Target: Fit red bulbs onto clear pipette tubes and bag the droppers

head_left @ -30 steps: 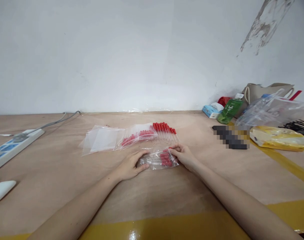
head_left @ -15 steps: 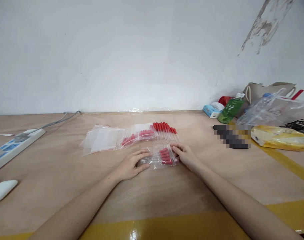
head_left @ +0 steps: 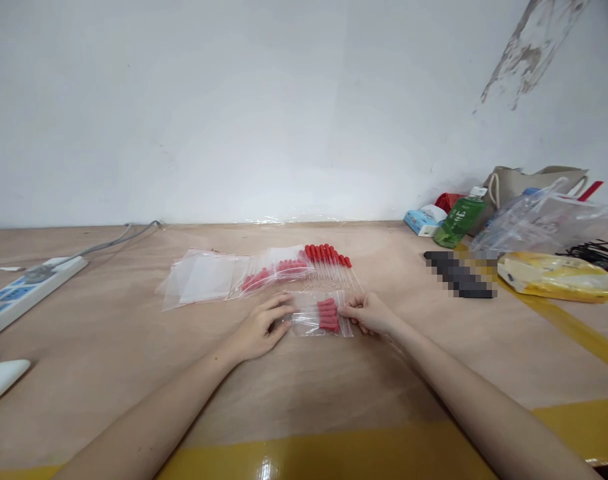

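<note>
A clear zip bag (head_left: 307,325) lies flat on the table, with several red-bulbed droppers (head_left: 328,315) inside, bulbs toward the right. At the bag's right, zip-strip end, my right hand (head_left: 371,313) is closed in a pinch on the edge. My left hand (head_left: 259,328) rests at the opposite end, thumb and fingers spread apart, their tips touching the plastic. Just beyond lies a row of loose droppers (head_left: 329,257) with red bulbs. Beside them are filled bags (head_left: 279,270) of droppers and a stack of flat clear bags (head_left: 209,277).
A white power strip (head_left: 29,293) with a grey cable and a white object (head_left: 7,380) lie at the left. On the right are a green bottle (head_left: 461,217), a tissue box (head_left: 424,221), a black item (head_left: 459,275), a yellow packet (head_left: 559,277) and plastic bags (head_left: 549,213).
My right hand has shifted its fingers along the bag's right end and now pinches its edge. The bag lies flatter and slightly further left; my left hand has drawn back slightly.
</note>
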`<state>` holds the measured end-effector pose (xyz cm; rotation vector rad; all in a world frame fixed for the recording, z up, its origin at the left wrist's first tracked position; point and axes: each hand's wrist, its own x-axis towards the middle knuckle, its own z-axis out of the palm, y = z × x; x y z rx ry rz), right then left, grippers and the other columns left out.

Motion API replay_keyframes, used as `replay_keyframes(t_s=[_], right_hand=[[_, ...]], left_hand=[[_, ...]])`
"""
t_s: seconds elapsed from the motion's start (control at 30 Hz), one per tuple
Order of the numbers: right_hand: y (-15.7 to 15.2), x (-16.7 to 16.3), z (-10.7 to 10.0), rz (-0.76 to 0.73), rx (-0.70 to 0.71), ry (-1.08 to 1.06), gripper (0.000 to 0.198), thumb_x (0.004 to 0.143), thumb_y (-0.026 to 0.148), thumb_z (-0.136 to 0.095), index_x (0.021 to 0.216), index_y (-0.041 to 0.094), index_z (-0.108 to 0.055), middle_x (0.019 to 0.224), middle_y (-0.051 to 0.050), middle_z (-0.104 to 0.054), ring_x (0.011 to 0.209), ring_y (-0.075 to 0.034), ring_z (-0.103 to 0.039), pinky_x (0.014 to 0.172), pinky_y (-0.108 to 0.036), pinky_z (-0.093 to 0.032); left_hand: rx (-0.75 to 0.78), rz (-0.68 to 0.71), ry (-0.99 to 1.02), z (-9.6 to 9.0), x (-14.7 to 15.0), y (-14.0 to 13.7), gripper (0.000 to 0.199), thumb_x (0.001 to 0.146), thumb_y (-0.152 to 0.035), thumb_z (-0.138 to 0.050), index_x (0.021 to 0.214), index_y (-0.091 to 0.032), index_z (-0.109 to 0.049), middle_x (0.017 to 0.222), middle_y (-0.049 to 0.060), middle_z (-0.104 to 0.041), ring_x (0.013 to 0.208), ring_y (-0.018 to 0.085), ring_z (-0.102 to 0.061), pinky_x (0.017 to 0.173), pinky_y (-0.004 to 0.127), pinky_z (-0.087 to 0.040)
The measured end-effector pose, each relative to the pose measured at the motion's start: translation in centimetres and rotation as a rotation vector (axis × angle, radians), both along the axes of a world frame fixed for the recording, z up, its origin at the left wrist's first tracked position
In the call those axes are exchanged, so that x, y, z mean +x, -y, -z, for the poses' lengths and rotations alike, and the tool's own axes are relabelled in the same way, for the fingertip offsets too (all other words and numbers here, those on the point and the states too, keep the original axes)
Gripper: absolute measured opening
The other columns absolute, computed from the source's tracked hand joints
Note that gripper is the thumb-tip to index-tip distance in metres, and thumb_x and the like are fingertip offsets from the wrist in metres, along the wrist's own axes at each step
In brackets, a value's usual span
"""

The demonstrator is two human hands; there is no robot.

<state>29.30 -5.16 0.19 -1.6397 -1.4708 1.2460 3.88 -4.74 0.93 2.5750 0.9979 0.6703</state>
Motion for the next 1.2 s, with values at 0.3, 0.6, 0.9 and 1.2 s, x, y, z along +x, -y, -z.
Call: replay_keyframes(t_s=[0.3, 0.6, 0.9, 1.2], right_hand=[[0.5, -0.7, -0.6, 0.004, -0.002, -0.056, 0.030, 0.066, 0.038, -0.063, 0.052, 0.018, -0.045, 0.030, 0.009, -0.038, 0.024, -0.005, -0.032, 0.024, -0.015, -0.019], [1.0, 0.2, -1.2, -0.117, 0.105, -0.450, 0.029, 0.063, 0.042, -0.066, 0.067, 0.017, -0.052, 0.056, 0.004, -0.056, 0.048, -0.007, -0.052, 0.046, -0.018, -0.044], [-0.8, 1.5, -4.0, 0.229, 0.103, -0.761, 0.006, 0.073, 0.022, -0.055, 0.074, 0.017, -0.055, 0.077, -0.005, -0.066, 0.066, -0.015, -0.062, 0.063, -0.027, -0.051], [-5.3, -10.8, -3.5, 0.261, 0.183, -0.911, 0.013, 0.074, 0.021, -0.051, 0.071, 0.022, -0.038, 0.074, 0.001, -0.058, 0.069, -0.012, -0.061, 0.066, -0.026, -0.053]], left_hand=[[-0.039, 0.065, -0.042, 0.5, 1.2, 0.8, 0.033, 0.087, -0.032, -0.044, 0.118, -0.028, -0.053, 0.128, 0.004, -0.048, 0.117, 0.020, -0.045, 0.099, 0.039, -0.037], [0.111, -0.097, 0.207, 0.0, 0.6, 0.1, 0.021, 0.084, -0.029, -0.047, 0.101, -0.022, -0.059, 0.107, 0.005, -0.059, 0.104, 0.020, -0.050, 0.092, 0.037, -0.039], [0.257, -0.954, -0.059, -0.6, -7.1, -4.6, 0.034, 0.080, -0.038, -0.045, 0.105, -0.018, -0.056, 0.110, 0.011, -0.055, 0.108, 0.028, -0.045, 0.092, 0.041, -0.035], [0.006, -0.972, -0.410, 1.1, -8.6, -6.0, 0.052, 0.085, -0.047, -0.027, 0.121, -0.014, -0.046, 0.127, 0.017, -0.043, 0.120, 0.034, -0.034, 0.095, 0.049, -0.027]])
